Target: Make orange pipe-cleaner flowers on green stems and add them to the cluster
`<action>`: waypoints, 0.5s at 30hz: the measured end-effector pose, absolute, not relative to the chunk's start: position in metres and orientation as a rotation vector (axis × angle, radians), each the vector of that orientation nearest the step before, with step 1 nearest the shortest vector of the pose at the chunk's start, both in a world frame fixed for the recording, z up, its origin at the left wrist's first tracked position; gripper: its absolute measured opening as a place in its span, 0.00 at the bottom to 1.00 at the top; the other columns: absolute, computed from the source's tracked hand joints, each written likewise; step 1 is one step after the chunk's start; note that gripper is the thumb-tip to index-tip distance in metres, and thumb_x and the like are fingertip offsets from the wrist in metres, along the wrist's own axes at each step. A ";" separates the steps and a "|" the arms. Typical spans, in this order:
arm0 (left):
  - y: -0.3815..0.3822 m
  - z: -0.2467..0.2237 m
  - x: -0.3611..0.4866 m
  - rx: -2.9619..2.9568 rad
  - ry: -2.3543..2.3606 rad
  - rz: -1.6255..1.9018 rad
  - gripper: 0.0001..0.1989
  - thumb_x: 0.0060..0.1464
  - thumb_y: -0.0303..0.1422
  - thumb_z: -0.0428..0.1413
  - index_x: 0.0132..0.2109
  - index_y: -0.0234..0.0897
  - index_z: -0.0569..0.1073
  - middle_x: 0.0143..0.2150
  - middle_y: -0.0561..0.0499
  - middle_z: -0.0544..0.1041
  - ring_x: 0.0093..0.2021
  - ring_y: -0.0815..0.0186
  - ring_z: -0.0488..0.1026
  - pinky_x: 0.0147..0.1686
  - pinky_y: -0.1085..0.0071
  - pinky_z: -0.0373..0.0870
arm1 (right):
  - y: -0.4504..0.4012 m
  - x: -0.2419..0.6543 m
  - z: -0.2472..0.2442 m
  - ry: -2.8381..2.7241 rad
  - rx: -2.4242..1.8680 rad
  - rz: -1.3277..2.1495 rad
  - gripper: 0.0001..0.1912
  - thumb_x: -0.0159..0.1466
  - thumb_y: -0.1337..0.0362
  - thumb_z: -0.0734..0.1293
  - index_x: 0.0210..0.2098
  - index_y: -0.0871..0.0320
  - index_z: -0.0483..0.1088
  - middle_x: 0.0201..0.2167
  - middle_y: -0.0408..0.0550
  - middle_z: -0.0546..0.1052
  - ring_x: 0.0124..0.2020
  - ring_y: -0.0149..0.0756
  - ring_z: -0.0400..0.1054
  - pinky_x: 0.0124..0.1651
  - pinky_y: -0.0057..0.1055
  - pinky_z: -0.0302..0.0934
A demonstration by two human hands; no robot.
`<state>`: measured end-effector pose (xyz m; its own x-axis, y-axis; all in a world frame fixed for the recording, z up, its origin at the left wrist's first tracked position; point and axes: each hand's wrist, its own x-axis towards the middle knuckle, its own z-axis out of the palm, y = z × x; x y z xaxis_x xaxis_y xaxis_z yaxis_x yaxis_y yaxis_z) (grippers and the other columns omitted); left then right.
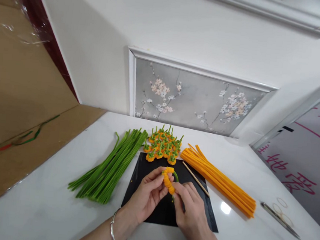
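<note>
Between my two hands is a coiled orange pipe cleaner (167, 180), with a green pipe cleaner (176, 177) curving out of its far side. My left hand (147, 194) pinches the coil's upper left part. At its lower right end, the fingers of my right hand (191, 206) are closed on the same coil. Both hands are held above a black mat (162, 214). A thin wooden stick (196, 179) lies on the mat's right side. Just beyond the mat stand several small orange pumpkins (159, 154) with green stems.
Left of the mat lies a bundle of green pipe cleaners (112, 168); on the right is an orange bundle (219, 180). Scissors (280, 220) rest at the far right of the white table (49, 215). Cardboard (25, 77) borders the left, and a wall panel (196, 97) the back.
</note>
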<state>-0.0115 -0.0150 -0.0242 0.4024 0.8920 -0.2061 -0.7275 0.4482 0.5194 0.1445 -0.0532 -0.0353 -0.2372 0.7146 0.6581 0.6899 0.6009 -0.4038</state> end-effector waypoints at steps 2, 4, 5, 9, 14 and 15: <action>-0.015 -0.025 -0.012 0.367 0.482 1.051 0.11 0.52 0.23 0.61 0.44 0.35 0.76 0.40 0.44 0.81 0.42 0.65 0.79 0.39 0.77 0.75 | -0.053 0.146 -0.037 -1.978 -1.113 0.046 0.17 0.67 0.74 0.56 0.52 0.55 0.66 0.31 0.49 0.71 0.33 0.38 0.66 0.34 0.35 0.66; -0.014 -0.024 -0.012 0.364 0.463 1.052 0.10 0.52 0.22 0.60 0.43 0.34 0.76 0.39 0.44 0.81 0.41 0.65 0.79 0.38 0.77 0.75 | -0.053 0.146 -0.038 -1.977 -1.103 0.049 0.19 0.67 0.75 0.56 0.53 0.55 0.67 0.31 0.49 0.71 0.34 0.38 0.65 0.34 0.34 0.66; -0.014 -0.024 -0.011 0.363 0.455 1.054 0.10 0.52 0.23 0.60 0.43 0.34 0.76 0.39 0.44 0.81 0.41 0.66 0.79 0.38 0.77 0.75 | -0.053 0.146 -0.039 -1.972 -1.094 0.045 0.20 0.67 0.75 0.56 0.54 0.54 0.66 0.31 0.49 0.70 0.34 0.38 0.65 0.34 0.34 0.65; -0.013 -0.022 -0.012 0.359 0.441 1.062 0.09 0.53 0.23 0.60 0.42 0.34 0.76 0.38 0.44 0.81 0.39 0.67 0.79 0.36 0.78 0.75 | -0.053 0.147 -0.038 -1.950 -1.054 0.031 0.24 0.66 0.77 0.56 0.56 0.52 0.67 0.30 0.47 0.70 0.32 0.36 0.65 0.33 0.33 0.65; -0.014 -0.022 -0.014 0.322 0.458 1.058 0.07 0.54 0.24 0.59 0.41 0.33 0.76 0.36 0.44 0.80 0.38 0.66 0.79 0.36 0.77 0.75 | -0.053 0.147 -0.038 -1.927 -1.054 0.013 0.25 0.65 0.78 0.56 0.55 0.50 0.68 0.29 0.46 0.68 0.32 0.35 0.64 0.33 0.32 0.65; -0.014 -0.023 -0.014 0.309 0.465 1.054 0.06 0.54 0.24 0.58 0.41 0.33 0.76 0.36 0.44 0.80 0.38 0.66 0.79 0.36 0.76 0.75 | -0.053 0.147 -0.038 -1.929 -1.054 0.012 0.25 0.65 0.78 0.56 0.55 0.50 0.68 0.29 0.46 0.68 0.32 0.35 0.63 0.33 0.32 0.65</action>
<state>-0.0138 -0.0139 -0.0228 0.4117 0.8849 -0.2179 -0.7575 0.4652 0.4581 0.1468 -0.0532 -0.0385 -0.2221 0.6723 0.7061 0.6637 0.6348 -0.3957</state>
